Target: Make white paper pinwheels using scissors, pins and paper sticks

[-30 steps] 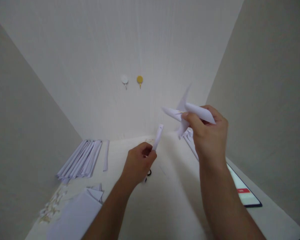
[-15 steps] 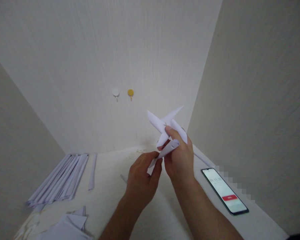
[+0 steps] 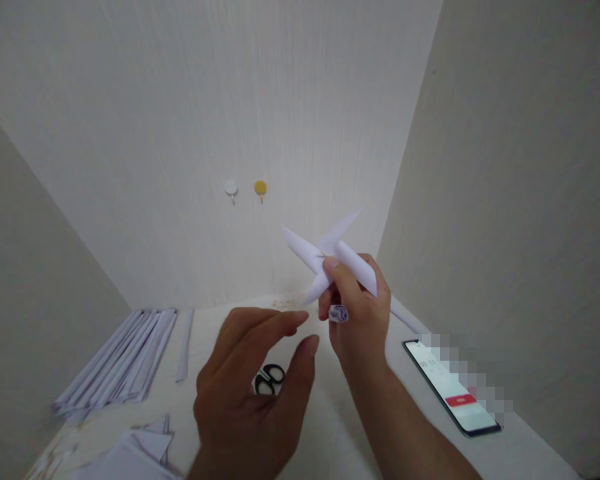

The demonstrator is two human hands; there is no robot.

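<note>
My right hand (image 3: 359,319) is closed around a white paper star (image 3: 327,257) made of crossed pointed strips, held up above the table. A small rolled paper strip (image 3: 339,313) is also tucked in its fingers, its end facing me. To the left and lower down, my left hand (image 3: 253,387) has its fingers apart and holds nothing. Black scissors (image 3: 269,378) lie on the table just beyond the left hand's fingers.
A bundle of folded white paper strips (image 3: 117,363) lies at the left of the table, and one single strip (image 3: 185,343) beside it. Loose paper sheets (image 3: 130,453) sit at the near left. A phone (image 3: 453,387) with a lit screen lies at the right. Two wall hooks (image 3: 245,189) hang ahead.
My left hand has let go of the rolled strip and opened, dropping lower. The right hand now holds that strip together with the star. The scissors have come into view.
</note>
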